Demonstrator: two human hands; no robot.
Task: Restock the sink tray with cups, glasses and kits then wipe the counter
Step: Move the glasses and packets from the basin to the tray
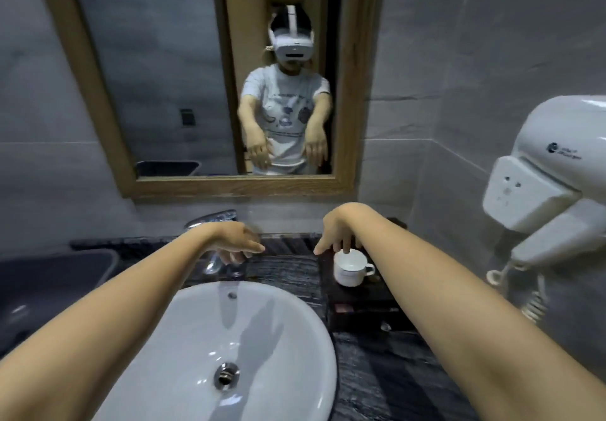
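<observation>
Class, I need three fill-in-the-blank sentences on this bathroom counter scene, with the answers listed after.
1. The white ceramic cup stands on a dark ____ beside the basin.
2. The right hand hovers over the cup, holding ____.
3. The round white basin sits ____ of the cup.

Answers: tray; nothing; left

Grey tiled wall [459, 60] behind wood-framed mirror [183, 187].

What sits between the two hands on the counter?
Only bare dark counter lies between the left hand and the right hand in the head view; the white cup sits under the right.
</observation>
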